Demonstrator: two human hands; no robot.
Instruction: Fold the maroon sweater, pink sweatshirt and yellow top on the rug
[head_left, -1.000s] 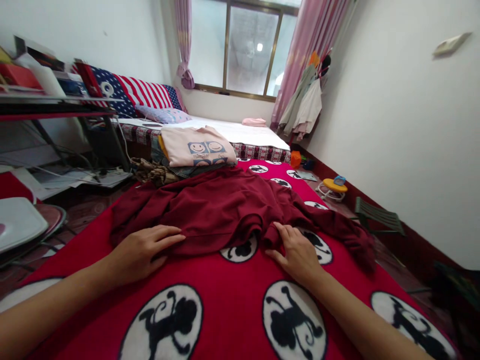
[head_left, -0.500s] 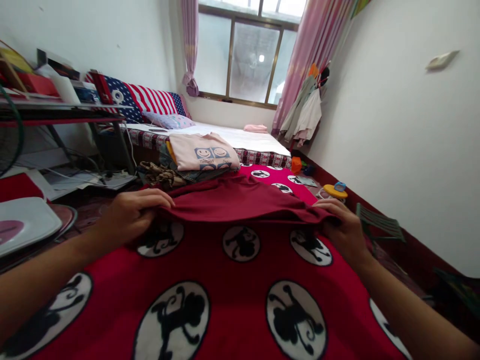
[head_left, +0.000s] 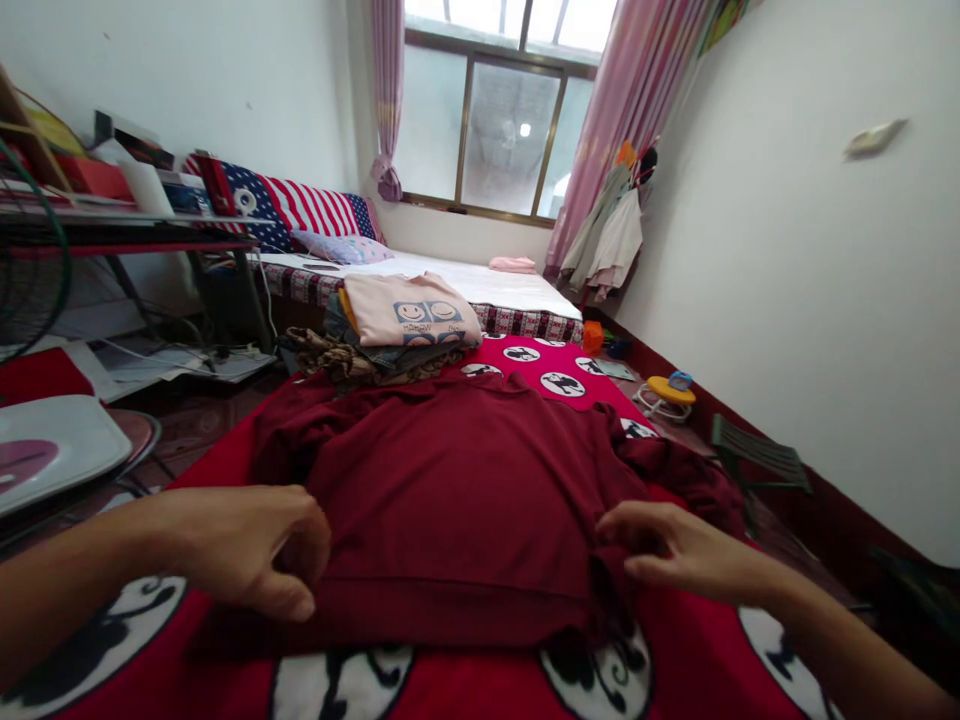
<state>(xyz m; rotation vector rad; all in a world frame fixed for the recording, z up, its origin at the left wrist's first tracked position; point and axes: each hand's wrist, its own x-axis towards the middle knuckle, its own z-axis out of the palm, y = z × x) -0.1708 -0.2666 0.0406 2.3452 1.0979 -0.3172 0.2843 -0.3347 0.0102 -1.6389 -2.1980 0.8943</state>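
On the red blanket (head_left: 690,650), the maroon sweatshirt (head_left: 465,490) is spread nine-to-three — at three o'clock from the left hand (head_left: 255,550), nine from the right hand (head_left: 690,550), neither clearly nearer; both hands' fingers are parted, nothing gripped.

My slim, bare left hand (head_left: 244,545) and slim, bare right hand (head_left: 690,550) have slender, rounded fingers (head_left: 634,515) (the nails are too blurred to describe). My smooth, bare left forearm (head_left: 67,582) and smooth, bare right forearm (head_left: 840,632) narrow towards them.
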